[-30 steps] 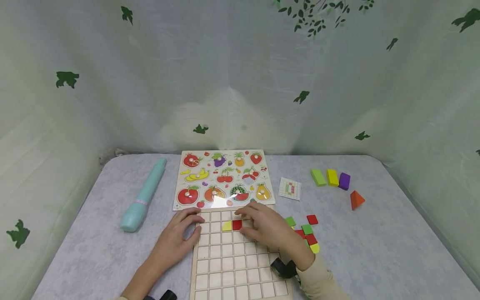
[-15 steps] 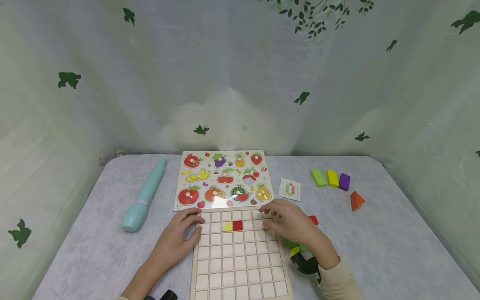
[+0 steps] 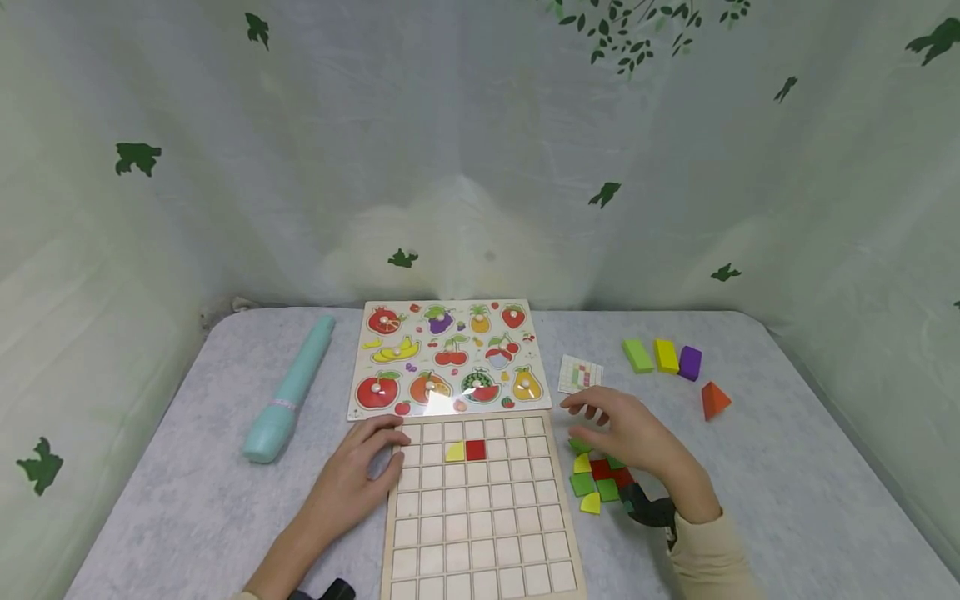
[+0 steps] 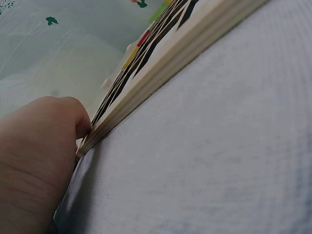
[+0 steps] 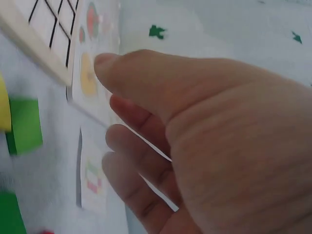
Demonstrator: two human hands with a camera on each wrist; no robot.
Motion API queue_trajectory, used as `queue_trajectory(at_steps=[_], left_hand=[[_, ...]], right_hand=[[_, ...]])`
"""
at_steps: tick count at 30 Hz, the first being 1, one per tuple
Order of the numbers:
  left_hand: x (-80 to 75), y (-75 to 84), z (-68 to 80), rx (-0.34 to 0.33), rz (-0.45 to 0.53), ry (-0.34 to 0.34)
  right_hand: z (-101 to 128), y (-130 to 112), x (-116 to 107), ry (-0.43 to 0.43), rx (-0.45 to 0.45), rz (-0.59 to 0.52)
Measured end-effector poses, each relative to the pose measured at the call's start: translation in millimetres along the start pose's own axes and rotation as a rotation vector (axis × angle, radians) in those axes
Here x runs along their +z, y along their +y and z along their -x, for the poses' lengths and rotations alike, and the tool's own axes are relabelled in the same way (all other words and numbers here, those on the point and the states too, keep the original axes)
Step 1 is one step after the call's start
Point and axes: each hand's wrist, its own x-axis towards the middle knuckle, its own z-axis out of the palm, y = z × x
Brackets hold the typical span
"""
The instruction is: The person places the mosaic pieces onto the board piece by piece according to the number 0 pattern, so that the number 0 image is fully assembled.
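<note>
A wooden grid board (image 3: 480, 527) lies on the table, with a yellow tile (image 3: 455, 452) and a red tile (image 3: 476, 450) side by side in its second row. My left hand (image 3: 358, 467) rests against the board's upper left edge; in the left wrist view its thumb (image 4: 80, 119) touches the side of the board. Just right of the board, my right hand (image 3: 633, 429) hovers with bent, parted fingers and nothing between them. Below it lie loose tiles, among them a green tile (image 3: 582, 484), a yellow tile (image 3: 591, 503) and a red tile (image 3: 601, 470). The hand partly hides the pile.
Behind the grid board lies a fruit puzzle board (image 3: 465, 400). A small pattern card (image 3: 574, 373) is to its right. Farther right are a green block (image 3: 637, 356), a yellow block (image 3: 665, 356), a purple block (image 3: 690, 363) and an orange pyramid (image 3: 715, 402). A folded teal umbrella (image 3: 288, 392) lies left.
My right hand has moved right, from beside the red tile on the board to above the loose tiles. The red tile stays on the board. My left hand has kept its place.
</note>
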Motion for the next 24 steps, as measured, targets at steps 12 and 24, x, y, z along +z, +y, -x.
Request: queue_trajectory(at_steps=[12,24], left_hand=[[-1.7,3.4,0.2,-0.012,-0.001,-0.008],[0.7,-1.0,0.7,-0.007,-0.008,-0.009]], right_hand=[[6,21,-4,-0.258,0.036,-0.133],[3,26,7,-0.208,0.016,-0.095]])
